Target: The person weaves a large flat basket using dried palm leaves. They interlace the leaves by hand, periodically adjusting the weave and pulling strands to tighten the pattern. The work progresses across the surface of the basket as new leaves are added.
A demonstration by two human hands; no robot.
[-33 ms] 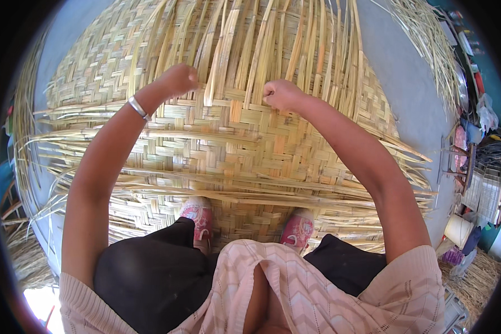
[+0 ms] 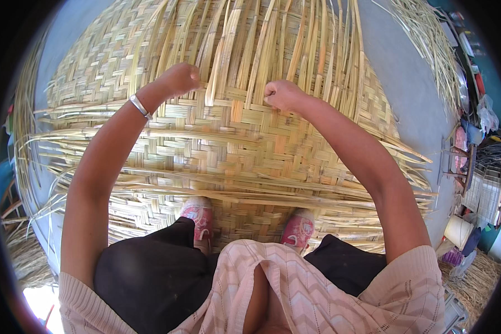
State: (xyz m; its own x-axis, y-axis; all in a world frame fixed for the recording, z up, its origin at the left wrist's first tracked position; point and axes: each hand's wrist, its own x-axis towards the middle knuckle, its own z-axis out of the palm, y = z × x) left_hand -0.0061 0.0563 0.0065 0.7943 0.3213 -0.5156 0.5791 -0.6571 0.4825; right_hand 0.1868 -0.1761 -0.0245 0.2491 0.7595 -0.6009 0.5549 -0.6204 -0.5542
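Observation:
A large mat [image 2: 261,145] of woven pale, flat strips lies under me, and I crouch on it. My left hand [image 2: 181,79], with a silver bangle at its wrist, is closed over the left of the strips that are folded back. Its fingertips curl out of sight. Right of it, my right hand [image 2: 284,96] is closed in a fist at the same line on the mat. Anything inside either hand is hidden. Between my hands run long loose strips [image 2: 222,67], pointing away from me with their near ends on the weave.
More loose strips [image 2: 250,196] lie crosswise before my pink shoes [image 2: 197,220]. Bundles of strips [image 2: 426,47] rest on the grey floor [image 2: 392,72] at far right. Along the right edge stand a white bucket [image 2: 458,231], a plastic bag [image 2: 487,111] and other household things.

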